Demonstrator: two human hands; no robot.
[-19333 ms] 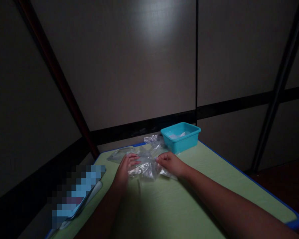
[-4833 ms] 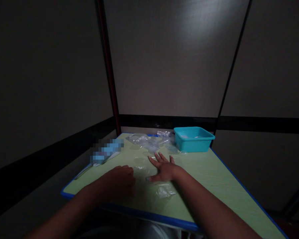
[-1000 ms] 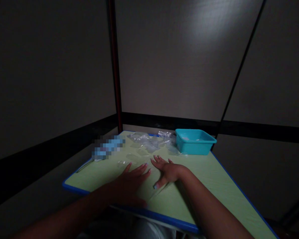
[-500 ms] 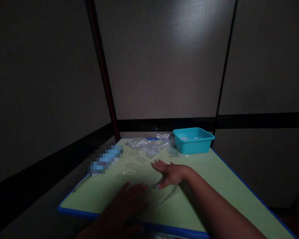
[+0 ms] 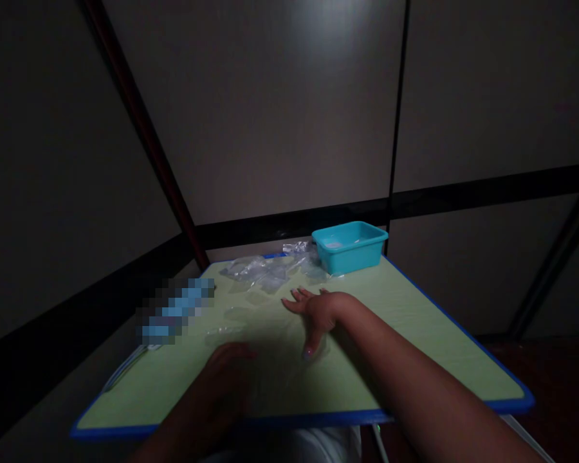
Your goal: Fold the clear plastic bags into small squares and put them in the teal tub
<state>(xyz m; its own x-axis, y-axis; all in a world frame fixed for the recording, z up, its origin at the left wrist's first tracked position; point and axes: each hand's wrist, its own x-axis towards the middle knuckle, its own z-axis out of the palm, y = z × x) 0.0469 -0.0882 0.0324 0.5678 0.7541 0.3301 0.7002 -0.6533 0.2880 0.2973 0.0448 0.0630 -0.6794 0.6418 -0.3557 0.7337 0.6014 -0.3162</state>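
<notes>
A clear plastic bag (image 5: pixel 270 331), hard to see against the pale green tabletop, lies flat in the middle of the table. My right hand (image 5: pixel 318 316) rests on it, open, fingers spread forward and thumb pointing back. Nearer the front edge on the left is my left hand (image 5: pixel 226 373), dark and in shadow. Its fingers are loosely bent over the near left part of the bag and look open, with nothing visible in them. Beyond my hands several crumpled clear plastic bags (image 5: pixel 258 271) lie in a loose heap.
A turquoise plastic basin (image 5: pixel 352 257) stands at the back right, with something clear inside. At the left edge is a blurred blue item (image 5: pixel 178 312) with a pale cable (image 5: pixel 123 368). The green table (image 5: pixel 415 321) has a blue rim; dark panelled walls stand behind and to the left.
My view has turned to the right and tilted down slightly. My left hand has drawn back, its fingers more bent than before. My right hand stays spread on the bag.
</notes>
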